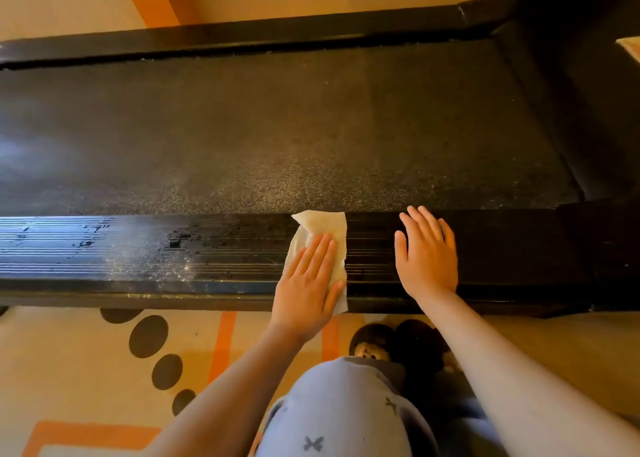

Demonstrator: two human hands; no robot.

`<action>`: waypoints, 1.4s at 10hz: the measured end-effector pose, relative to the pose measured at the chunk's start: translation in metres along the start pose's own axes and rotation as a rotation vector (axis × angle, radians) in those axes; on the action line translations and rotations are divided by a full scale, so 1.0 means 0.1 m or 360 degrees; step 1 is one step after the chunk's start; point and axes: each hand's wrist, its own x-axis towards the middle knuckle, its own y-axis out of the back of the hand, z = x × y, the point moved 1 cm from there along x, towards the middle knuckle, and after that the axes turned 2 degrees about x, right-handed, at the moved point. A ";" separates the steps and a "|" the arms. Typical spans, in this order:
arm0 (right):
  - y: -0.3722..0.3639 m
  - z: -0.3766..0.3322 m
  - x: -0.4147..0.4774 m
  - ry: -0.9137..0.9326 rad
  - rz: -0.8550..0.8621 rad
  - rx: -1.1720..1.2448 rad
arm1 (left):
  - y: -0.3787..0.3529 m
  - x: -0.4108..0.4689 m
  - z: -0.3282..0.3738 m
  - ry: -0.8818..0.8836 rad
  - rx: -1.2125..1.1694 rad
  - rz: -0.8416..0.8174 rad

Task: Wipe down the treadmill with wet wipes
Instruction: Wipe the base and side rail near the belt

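Observation:
A black treadmill lies across the view, its textured belt [277, 127] in the middle and a ribbed near side rail [173, 249] in front of me. A white wet wipe [323, 226] lies flat on that rail. My left hand [308, 288] presses on the wipe with straight fingers. My right hand [427, 254] rests flat on the rail just right of the wipe, holding nothing. The rail left of the wipe shines wet with droplets, and dusty specks show on the belt.
The far side rail [242, 37] runs along the back. Patterned flooring [104, 370] with orange lines and dark ovals lies below the treadmill. My knee in pale blue cloth [339, 411] fills the bottom centre, with a brown slipper [372, 342] beside it.

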 end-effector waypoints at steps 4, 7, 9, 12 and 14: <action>-0.07 -0.07 -0.07 -0.0151 0.0143 0.0014 | 0.12 0.33 -0.57 0.0406 0.0040 -0.0136; -0.07 -0.09 -0.06 -0.0127 0.0144 -0.0023 | 0.11 0.78 -0.61 0.0496 0.0039 -0.0202; -0.06 -0.08 -0.05 -0.0145 0.0083 0.0012 | 0.11 0.36 -0.31 0.0255 -0.0028 -0.0100; -0.04 -0.08 -0.05 -0.0152 0.0083 0.0095 | 0.00 -0.21 -0.11 0.0403 0.0013 0.0157; -0.06 -0.09 -0.07 -0.0168 0.0116 0.0087 | -0.01 0.13 0.02 0.0638 -0.0009 0.0191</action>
